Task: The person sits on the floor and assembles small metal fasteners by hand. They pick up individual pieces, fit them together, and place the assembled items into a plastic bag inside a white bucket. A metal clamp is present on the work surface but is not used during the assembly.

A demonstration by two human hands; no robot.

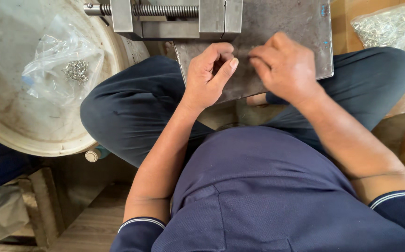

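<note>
The grey steel plate (300, 28) lies bare to the right of the right hand (284, 65), giving open room out to its right edge. At its far edge the metal vise (174, 18) with its threaded screw (165, 10) blocks the way just beyond the left hand (209, 74). The person's bent knees (128, 102) close in both sides below the plate; a bag of small metal parts (67, 70) lies on the white drum lid (6, 107) at left.
</note>
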